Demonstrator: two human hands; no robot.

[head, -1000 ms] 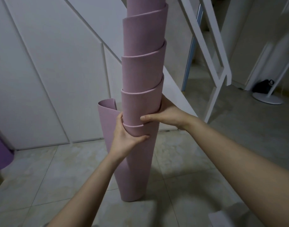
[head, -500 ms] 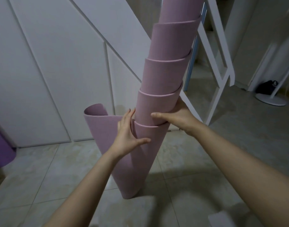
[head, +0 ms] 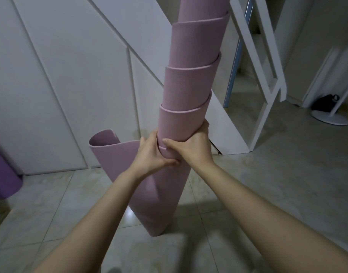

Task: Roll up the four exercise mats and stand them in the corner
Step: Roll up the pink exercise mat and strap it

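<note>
Fingers (head: 204,128): left hand (head: 149,156) and right hand (head: 191,148) were clamped round the pink mat (head: 181,119).
Mat: smooth foam, telescoped coil, tilted, foot on glossy tile floor (head: 267,194), loose flap left.
Around: purple mat (head: 3,178) beside white panels (head: 70,85).

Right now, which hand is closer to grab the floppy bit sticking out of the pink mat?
Left, probably. The left hand grips the pink mat right beside the loose flap, which juts out on that side. The right hand wraps the roll from the far side.
</note>
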